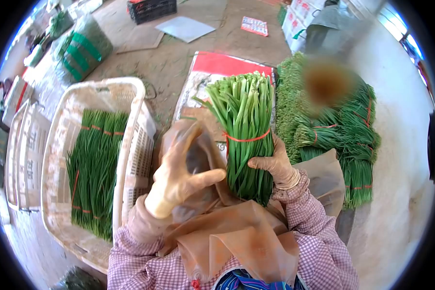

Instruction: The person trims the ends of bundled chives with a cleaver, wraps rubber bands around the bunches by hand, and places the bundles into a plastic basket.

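A thick bundle of green leafy stalks (246, 116) stands upright over my lap, pale cut ends up, with a red band around it. My right hand (276, 165), in a thin glove, grips its right side below the band. To the left of the bundle, my gloved left hand (181, 176) is raised with thumb and fingers spread, holding nothing. A brown translucent apron (237, 237) covers my lap. At the left, a white plastic basket (133, 92) holds several banded green bundles (96, 164).
More banded bundles (355, 140) are piled at the right. Beyond lie a red and white sheet (222, 65), a pale board (184, 29) and a black crate (152, 10). Wrapped bags (82, 48) and a second basket (31, 154) stand at the left. A brown blur hides part of the pile.
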Available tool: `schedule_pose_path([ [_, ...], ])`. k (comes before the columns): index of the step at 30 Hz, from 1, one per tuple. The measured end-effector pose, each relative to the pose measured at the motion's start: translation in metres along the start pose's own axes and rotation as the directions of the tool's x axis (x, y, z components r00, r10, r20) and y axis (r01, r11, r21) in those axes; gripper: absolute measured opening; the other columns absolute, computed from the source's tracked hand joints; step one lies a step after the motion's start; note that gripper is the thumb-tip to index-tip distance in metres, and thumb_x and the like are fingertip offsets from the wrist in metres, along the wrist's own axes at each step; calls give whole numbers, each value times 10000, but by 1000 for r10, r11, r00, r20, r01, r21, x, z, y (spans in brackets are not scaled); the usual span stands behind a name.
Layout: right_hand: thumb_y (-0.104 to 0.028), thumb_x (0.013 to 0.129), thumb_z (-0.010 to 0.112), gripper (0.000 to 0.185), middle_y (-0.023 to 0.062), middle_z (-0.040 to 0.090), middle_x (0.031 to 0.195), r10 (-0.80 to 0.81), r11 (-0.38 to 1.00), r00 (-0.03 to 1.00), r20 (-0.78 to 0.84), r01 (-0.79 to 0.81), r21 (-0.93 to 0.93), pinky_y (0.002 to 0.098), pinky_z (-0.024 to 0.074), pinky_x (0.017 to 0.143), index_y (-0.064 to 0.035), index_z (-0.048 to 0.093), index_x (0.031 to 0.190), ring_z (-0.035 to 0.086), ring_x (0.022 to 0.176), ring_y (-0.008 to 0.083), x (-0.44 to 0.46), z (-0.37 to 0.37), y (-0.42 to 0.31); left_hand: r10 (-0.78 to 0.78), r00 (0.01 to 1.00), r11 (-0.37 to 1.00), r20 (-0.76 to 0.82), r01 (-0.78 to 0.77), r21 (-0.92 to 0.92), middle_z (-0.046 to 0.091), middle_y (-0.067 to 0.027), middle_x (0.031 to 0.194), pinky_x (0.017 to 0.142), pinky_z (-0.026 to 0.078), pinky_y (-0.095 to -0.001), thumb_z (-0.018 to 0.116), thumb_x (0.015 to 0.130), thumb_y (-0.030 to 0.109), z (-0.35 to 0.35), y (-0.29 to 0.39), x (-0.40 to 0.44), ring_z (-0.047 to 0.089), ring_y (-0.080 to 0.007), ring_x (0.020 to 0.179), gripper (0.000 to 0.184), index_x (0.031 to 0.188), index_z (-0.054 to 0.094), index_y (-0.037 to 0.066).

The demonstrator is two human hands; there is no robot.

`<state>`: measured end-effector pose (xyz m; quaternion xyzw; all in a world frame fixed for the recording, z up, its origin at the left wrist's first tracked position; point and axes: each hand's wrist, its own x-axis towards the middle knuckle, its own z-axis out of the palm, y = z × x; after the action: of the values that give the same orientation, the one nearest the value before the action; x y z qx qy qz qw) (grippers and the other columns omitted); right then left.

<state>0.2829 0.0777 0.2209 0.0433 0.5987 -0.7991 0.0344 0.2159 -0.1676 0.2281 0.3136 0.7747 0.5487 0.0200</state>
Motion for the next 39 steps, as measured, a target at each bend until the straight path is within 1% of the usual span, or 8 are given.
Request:
schedule_pose_path([
  [6,-177,651,866,1062,121,479,1344,-285,890,953,-106,222,-400,335,385,1032,-20,204,1466,476,1217,200,-1,6,5,-73,989,664,129,145,-733,627,-98,1154,906,491,-331,870,637,112,76,18,74,605,-192,1038,755,1276,478,18],
  [13,-308,809,750,609,149,643,1058,-289,514,952,-103,63,-856,309,497,857,40,529,1256,615,938,215,-16,-51,-55,-173,981,727,93,191,-660,611,-96,1186,932,485,-328,841,656,53,105,2,79,602,-188,1066,780,1303,406,14],
  [14,-218,873,694,433,93,656,979,-379,795,886,-268,164,-584,276,510,754,43,565,1194,610,820,158,-14,-48,-57,-183,980,721,83,191,-666,591,-101,1220,950,476,-336,840,653,47,108,5,78,589,-193,1096,831,1326,353,17],
  [23,-127,883,675,198,68,667,901,-456,801,858,-237,279,-530,253,504,694,-2,649,1035,603,740,115,-9,-19,-46,-158,983,808,97,185,-560,584,-99,1230,954,470,-325,853,633,36,96,0,78,577,-183,1103,871,1341,346,16],
  [30,-144,824,688,181,81,662,825,-702,113,707,91,236,-965,345,507,570,-61,577,941,644,676,293,17,1,-43,-270,938,743,218,347,-572,619,-85,1163,910,482,-321,889,610,100,93,-8,75,590,-164,1022,788,1269,465,16],
  [35,-166,875,657,162,28,609,696,-465,663,885,-25,329,-672,296,486,521,-30,575,903,594,562,162,5,-12,-65,-287,932,722,221,362,-589,622,-92,1165,927,480,-324,885,613,91,94,-6,69,602,-175,1026,802,1282,450,10],
  [37,-127,898,626,132,-7,576,676,-439,827,899,12,398,397,252,473,516,-6,582,924,553,569,107,-8,-36,-75,-231,938,647,258,346,-679,620,-97,1172,940,476,-328,877,621,85,95,-7,69,601,-181,1043,819,1302,428,8],
  [39,-118,899,623,138,1,594,723,-328,942,938,-117,334,39,251,487,574,3,588,956,569,621,114,-21,-53,-85,-194,954,713,230,298,-635,614,-103,1186,946,472,-333,870,630,82,96,-11,69,596,-186,1062,838,1323,404,5],
])
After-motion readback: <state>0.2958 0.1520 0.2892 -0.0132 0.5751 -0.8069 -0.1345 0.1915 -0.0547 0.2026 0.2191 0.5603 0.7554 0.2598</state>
